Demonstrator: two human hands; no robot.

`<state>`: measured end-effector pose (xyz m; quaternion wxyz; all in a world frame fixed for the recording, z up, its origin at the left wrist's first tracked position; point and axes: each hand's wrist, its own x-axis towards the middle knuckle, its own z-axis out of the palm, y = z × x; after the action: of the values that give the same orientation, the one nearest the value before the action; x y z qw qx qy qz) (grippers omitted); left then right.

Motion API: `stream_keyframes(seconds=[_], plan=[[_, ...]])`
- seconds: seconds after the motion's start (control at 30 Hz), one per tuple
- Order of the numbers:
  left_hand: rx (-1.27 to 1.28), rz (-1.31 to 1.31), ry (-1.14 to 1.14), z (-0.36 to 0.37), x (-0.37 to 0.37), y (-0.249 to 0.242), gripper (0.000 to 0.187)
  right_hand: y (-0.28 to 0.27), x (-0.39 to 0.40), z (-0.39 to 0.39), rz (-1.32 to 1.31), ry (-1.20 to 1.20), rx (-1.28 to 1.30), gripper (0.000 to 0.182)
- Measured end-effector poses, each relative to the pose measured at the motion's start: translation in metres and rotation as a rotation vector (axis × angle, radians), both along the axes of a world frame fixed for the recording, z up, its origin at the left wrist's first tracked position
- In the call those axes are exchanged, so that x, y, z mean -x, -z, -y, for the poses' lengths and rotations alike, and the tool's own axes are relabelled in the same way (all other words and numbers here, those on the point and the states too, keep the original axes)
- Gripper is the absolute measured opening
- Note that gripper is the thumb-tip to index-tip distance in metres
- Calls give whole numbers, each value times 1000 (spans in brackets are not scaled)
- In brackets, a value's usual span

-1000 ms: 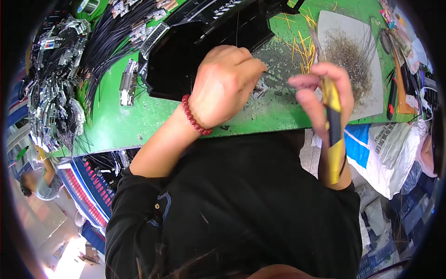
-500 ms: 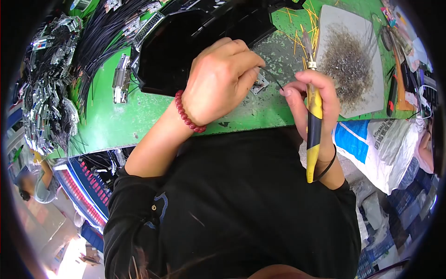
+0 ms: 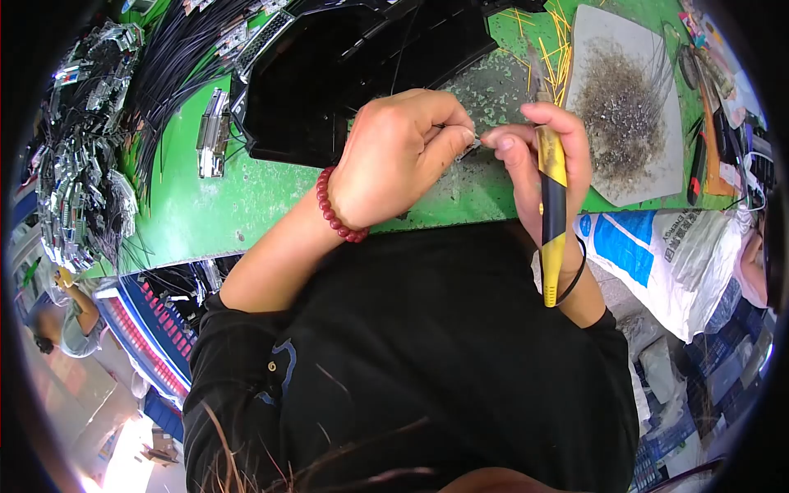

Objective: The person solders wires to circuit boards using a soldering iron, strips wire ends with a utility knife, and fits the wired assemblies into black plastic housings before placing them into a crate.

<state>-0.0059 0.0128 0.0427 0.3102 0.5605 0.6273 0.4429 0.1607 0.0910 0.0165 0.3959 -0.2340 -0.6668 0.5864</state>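
Note:
My right hand (image 3: 555, 156) is closed around a yellow-and-black soldering iron (image 3: 555, 197), its tip pointing away from me over the table. The thumb and forefinger of that hand are also pinched together close to my left fingertips. My left hand (image 3: 403, 156) is closed in a pinch, a red bead bracelet on its wrist. A thin black wire (image 3: 400, 62) runs up from behind it. A small shiny metal part (image 3: 471, 149) shows between the two hands, mostly covered by fingers. Behind my left hand lies a large glossy black housing (image 3: 296, 107).
Yellow solder sticks (image 3: 560, 49) lie beside a grey board (image 3: 600, 41) covered in dark residue. To the left are a metal connector part (image 3: 214, 135), bundled black wires (image 3: 177, 74) and a heap of metal parts (image 3: 82, 189). Tools (image 3: 711, 123) lie far right.
My hands have come together; the black wire stretched between them earlier no longer shows there. My left hand moved slightly nearer me, and the soldering iron shifted a little.

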Motion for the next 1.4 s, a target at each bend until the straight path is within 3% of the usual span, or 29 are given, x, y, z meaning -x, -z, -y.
stream_keyframes(seconds=[0.27, 0.43, 0.8, 0.9, 1.1, 1.17, 1.23, 1.4], plan=[[114, 140, 22, 3, 1, 0, 4, -4, 2, 3, 8, -20, -74, 41], [166, 258, 64, 3, 8, -3, 8, -7, 5, 4, -116, -108, 56, 49], [216, 408, 137, 2, 12, -10, 7, -7, 4, -4, -118, -183, 66, 46], [246, 378, 132, 2, 12, -9, 5, -7, 4, -5, -85, -176, 7, 45], [57, 110, 130, 5, 6, -4, 3, -3, 0, 0, 81, -81, -210, 38], [-14, -173, 109, 7, 5, -5, 6, -1, -4, 0, 234, -2, -184, 36], [-55, -226, 98, 7, 2, 3, 7, 0, -5, 2, 262, 16, -136, 34], [-75, -325, 117, 3, 1, 12, 8, -1, -6, -1, 363, -25, -301, 27]])
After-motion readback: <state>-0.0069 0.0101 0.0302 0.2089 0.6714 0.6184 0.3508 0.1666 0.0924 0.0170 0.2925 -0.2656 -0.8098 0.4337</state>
